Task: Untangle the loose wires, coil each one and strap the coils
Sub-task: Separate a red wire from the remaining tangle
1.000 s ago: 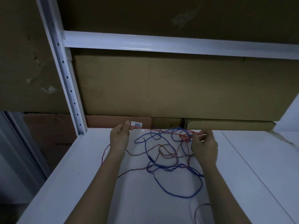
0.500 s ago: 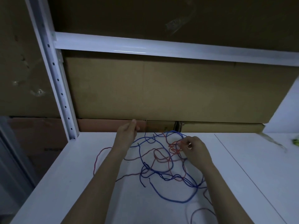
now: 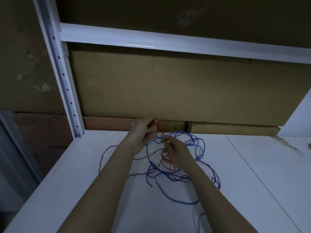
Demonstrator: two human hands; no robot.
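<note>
Head view: the left hand [image 3: 143, 130] is raised just above the white shelf surface [image 3: 252, 174], its fingers curled and pinching a strand of the red wire [image 3: 165, 161] that drops from the fingertips. The right hand [image 3: 175, 151] sits close beside it, slightly nearer the person, fingers bent and pinching strands at the top of the tangle, though which colour it grips is hard to tell.

A second ago the two hands were well apart, stretching a strand between them. Now the right hand has moved in to nearly meet the left, and the small white label seen by the left hand is no longer visible. This looks like a regrip to feed red wire out of the knot, so untangling is only beginning. No coil or strap shows.

The blue wire [image 3: 178, 199] loops out from under the right hand and sweeps toward the person, still crossed with red below both wrists. Beyond the hands, a wall of cardboard boxes [image 3: 168, 84] closes off the back, with a white shelf post [image 3: 67, 91] off past the left hand. The crossings under the forearms are what may snag a pull.
</note>
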